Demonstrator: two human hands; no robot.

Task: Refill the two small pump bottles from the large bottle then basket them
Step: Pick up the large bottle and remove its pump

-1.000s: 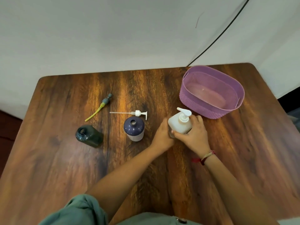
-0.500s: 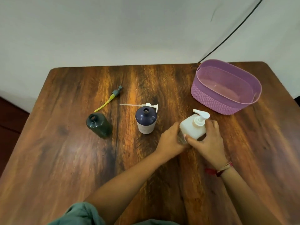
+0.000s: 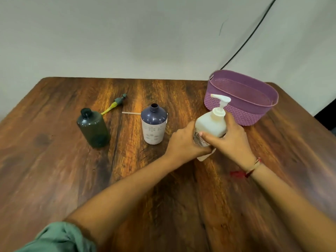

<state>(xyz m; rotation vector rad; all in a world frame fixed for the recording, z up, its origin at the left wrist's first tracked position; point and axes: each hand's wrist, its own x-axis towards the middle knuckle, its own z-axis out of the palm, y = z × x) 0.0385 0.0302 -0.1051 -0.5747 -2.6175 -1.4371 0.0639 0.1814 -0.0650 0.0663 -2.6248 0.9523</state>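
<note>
Large white pump bottle (image 3: 209,124), pump head on, is right of centre on the table (image 3: 54,170), just on the near side of the purple basket (image 3: 241,113). The left hand (image 3: 183,142) wraps its lower body and the right hand (image 3: 231,140) curls round its upper body. Left of them stand two uncapped bottles, the purple-and-white bottle (image 3: 154,126) and the dark green bottle (image 3: 93,127). A yellow-tubed pump (image 3: 116,103) lies beyond them.

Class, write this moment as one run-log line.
left hand, right hand: grip large bottle, capped | green bottle, purple bottle: uncapped, upright | basket: behind
</note>
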